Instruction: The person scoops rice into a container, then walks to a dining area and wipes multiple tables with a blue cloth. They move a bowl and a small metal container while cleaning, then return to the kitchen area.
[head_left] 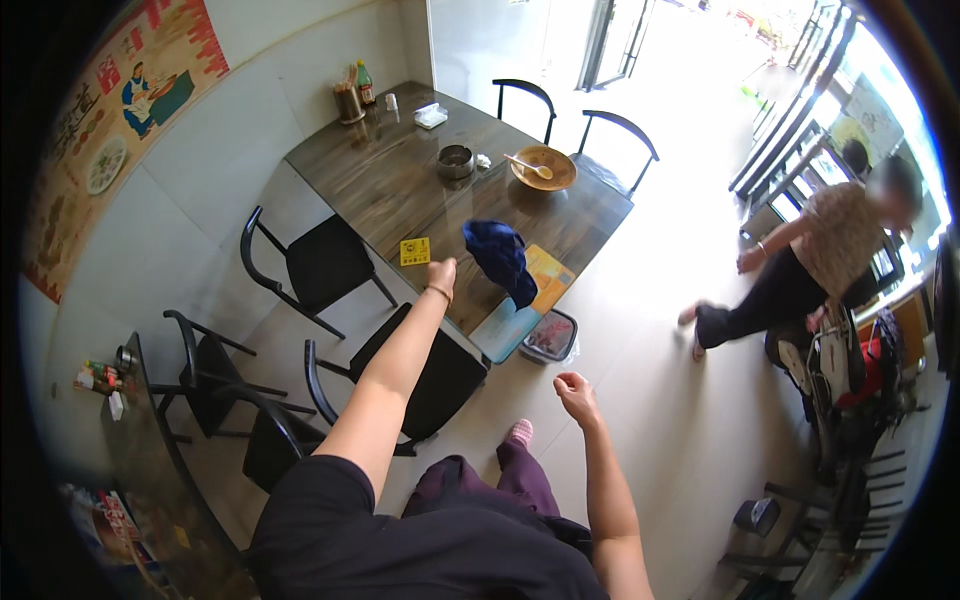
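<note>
Wiping the table point(400, 190), by the look of it: left hand point(441, 272) stretched over the near edge, fingers curled, grip unclear, dark blue cloth point(500, 260) just right of it, seemingly airborne. Right hand point(572, 388) loosely closed, empty. Next: spreading cloth flat toward the far bowl point(543, 167).

Sunlit tiled floor point(660, 400), black chairs point(320, 265)

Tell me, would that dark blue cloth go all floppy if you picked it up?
Probably floppy: the dark blue cloth hangs in loose folds beside the left hand over the dark wooden table, keeping no stiff shape. It looks light, since it bunches and drapes freely. It seems unlikely to roll or break, though it might snag or drag things nearby.
</note>
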